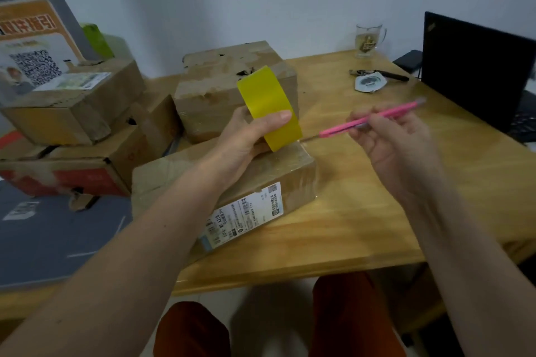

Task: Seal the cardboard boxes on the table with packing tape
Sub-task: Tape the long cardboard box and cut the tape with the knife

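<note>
My left hand grips a yellow roll of packing tape, holding it just above the far right corner of a flat cardboard box with a white shipping label. My right hand pinches a pink utility knife; its thin blade points left and reaches the lower edge of the roll over the box corner. Behind stands a taller taped cardboard box. More cardboard boxes are stacked at the left.
A wooden table carries an open black laptop at the right, a glass mug at the back, and keys with a round tag. A dark mat lies at the left. My knees show below the table's front edge.
</note>
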